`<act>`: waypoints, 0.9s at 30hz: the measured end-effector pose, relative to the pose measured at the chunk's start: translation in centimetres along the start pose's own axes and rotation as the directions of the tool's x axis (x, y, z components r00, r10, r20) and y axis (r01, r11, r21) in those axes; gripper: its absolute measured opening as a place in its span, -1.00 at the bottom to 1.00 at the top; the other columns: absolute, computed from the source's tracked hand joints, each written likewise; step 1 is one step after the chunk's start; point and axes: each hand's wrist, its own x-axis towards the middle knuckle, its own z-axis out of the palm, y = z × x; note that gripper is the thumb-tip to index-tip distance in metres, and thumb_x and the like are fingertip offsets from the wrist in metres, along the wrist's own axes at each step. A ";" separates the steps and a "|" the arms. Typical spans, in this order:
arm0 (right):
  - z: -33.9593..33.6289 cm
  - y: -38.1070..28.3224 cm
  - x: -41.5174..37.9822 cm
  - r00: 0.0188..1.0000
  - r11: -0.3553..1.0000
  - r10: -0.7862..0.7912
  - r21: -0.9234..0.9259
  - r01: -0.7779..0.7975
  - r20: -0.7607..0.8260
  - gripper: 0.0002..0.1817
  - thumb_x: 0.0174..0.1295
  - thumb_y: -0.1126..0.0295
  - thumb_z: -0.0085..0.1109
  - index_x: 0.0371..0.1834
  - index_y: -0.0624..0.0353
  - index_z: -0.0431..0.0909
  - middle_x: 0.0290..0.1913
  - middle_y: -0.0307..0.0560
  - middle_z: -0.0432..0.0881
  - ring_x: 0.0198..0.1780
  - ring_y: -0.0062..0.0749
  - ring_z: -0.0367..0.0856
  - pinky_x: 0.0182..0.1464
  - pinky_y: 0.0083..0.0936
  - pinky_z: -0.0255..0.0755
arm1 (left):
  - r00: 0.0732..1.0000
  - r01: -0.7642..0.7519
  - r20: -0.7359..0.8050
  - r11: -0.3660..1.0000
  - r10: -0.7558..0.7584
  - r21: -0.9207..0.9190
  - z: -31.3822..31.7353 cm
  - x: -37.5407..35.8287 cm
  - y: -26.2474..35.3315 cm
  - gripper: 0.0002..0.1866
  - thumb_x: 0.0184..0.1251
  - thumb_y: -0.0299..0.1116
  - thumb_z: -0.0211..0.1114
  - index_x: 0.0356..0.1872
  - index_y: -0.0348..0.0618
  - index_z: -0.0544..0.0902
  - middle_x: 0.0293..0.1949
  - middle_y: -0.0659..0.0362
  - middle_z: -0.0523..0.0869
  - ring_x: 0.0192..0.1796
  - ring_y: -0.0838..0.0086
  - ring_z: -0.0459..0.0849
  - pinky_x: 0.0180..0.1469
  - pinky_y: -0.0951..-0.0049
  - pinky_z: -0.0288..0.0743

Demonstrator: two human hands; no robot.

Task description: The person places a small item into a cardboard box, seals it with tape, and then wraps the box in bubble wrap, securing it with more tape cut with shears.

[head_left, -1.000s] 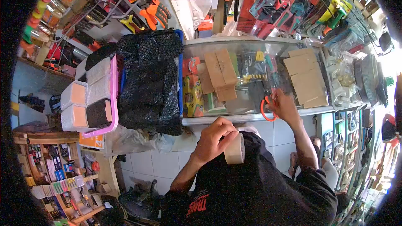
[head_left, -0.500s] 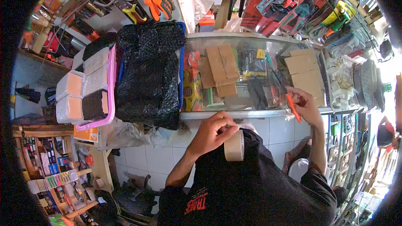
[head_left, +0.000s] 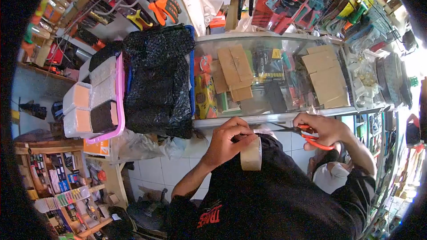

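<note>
My left hand [head_left: 232,138] is closed around the edge of a roll of tan packing tape [head_left: 251,156], which hangs just in front of my dark shirt. Scissors with orange handles [head_left: 316,144] are in my right hand [head_left: 330,130], its fingers at the handle loops. Their dark blades point left toward the tape roll and appear spread apart. A gap separates the blade tips from my left fingers. Whether a loose strip of tape runs between the fingers and thumb is too small to tell.
A glass-topped counter [head_left: 284,118] carries folded cardboard [head_left: 327,78] and a brown cardboard piece [head_left: 235,69]. To the left are a black plastic-wrapped bundle [head_left: 155,84] and a pink basket [head_left: 120,102] of wrapped boxes. Packaged tools [head_left: 289,0] hang behind the counter.
My right hand has brought the scissors from over the counter down and toward my body, turning the blades left toward the tape. The left hand and tape roll have hardly moved.
</note>
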 end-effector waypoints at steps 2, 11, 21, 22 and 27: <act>0.1 -1.5 0.0 0.997 0.986 -0.071 -0.148 0.073 0.021 -0.23 0.13 -0.10 0.59 0.19 0.10 0.37 -0.09 0.06 0.61 -0.09 -0.02 0.66 -0.05 -0.17 0.50 | 0.999 0.031 0.038 0.998 -0.029 -0.057 -0.5 0.3 0.5 -0.88 0.34 -0.40 0.53 -0.19 -0.21 0.83 0.03 0.14 0.69 -0.16 0.54 0.72 -0.17 0.52 0.66; -0.5 -5.8 1.9 0.978 0.934 -0.115 -0.316 0.167 0.174 -0.23 0.21 -0.27 0.43 0.14 0.17 0.42 -0.15 0.16 0.67 -0.11 0.24 0.69 -0.14 0.01 0.50 | 0.962 0.151 0.223 0.987 -0.158 0.047 -2.4 1.7 2.2 -0.75 0.42 -0.18 0.47 -0.24 -0.17 0.83 0.35 0.20 0.62 -0.25 0.61 0.67 -0.02 0.52 0.55; -0.6 -6.2 3.9 0.962 0.946 -0.212 -0.209 0.246 0.174 -0.29 0.28 -0.30 0.35 -0.02 0.21 0.49 -0.27 0.23 0.68 -0.15 0.28 0.71 -0.18 0.03 0.51 | 0.960 0.161 0.231 0.987 -0.161 0.020 -2.7 2.0 1.5 -0.71 0.38 -0.09 0.50 -0.24 -0.13 0.84 0.34 0.25 0.63 -0.22 0.62 0.64 -0.12 0.51 0.53; -0.6 -6.2 4.1 0.963 0.945 -0.202 -0.222 0.240 0.180 -0.29 0.28 -0.30 0.35 -0.02 0.21 0.49 -0.27 0.24 0.68 -0.16 0.28 0.71 -0.18 0.03 0.51 | 0.958 0.167 0.232 0.986 -0.168 0.027 -2.7 2.1 1.6 -0.71 0.39 -0.08 0.50 -0.24 -0.13 0.84 0.33 0.25 0.64 -0.21 0.62 0.64 -0.12 0.51 0.53; -1.0 -7.2 4.4 0.968 0.949 -0.136 -0.253 0.188 0.209 -0.26 0.28 -0.32 0.34 -0.01 0.23 0.48 -0.28 0.26 0.68 -0.16 0.29 0.71 -0.18 0.04 0.52 | 0.956 0.174 0.237 0.985 -0.174 0.021 -2.8 2.2 1.7 -0.70 0.39 -0.08 0.51 -0.28 -0.13 0.82 0.32 0.25 0.65 -0.23 0.61 0.65 -0.10 0.50 0.53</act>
